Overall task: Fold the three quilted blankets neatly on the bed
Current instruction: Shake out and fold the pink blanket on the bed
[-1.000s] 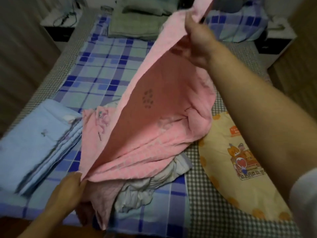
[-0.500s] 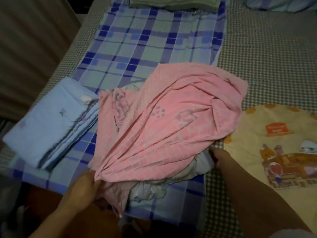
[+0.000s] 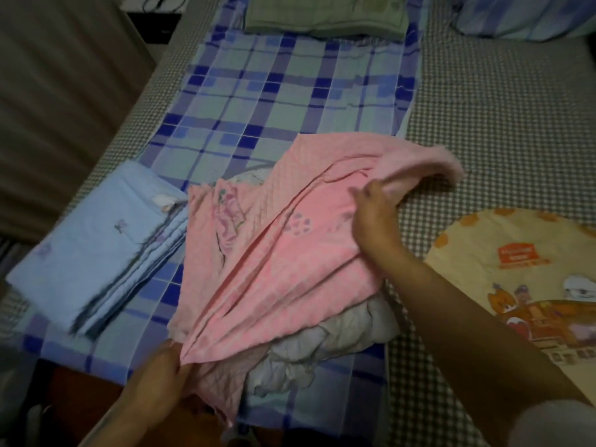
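Both hands' grip on pink blanket (image 3: 274,253)

The person's left hand (image 3: 161,372) sits low at the near edge of the scene, left of centre, its forearm coming in from the bottom border. Its fingers are curled and pinch the near corner of the pink quilted blanket (image 3: 274,253), where the fabric gathers into a point. The right arm reaches in from the near right corner, a pale sleeve showing at the shoulder end, and stretches diagonally toward the far left. The right hand (image 3: 375,214) is at the far right part of the same blanket, back of the hand up, fingers bent around a raised fold of the cloth.
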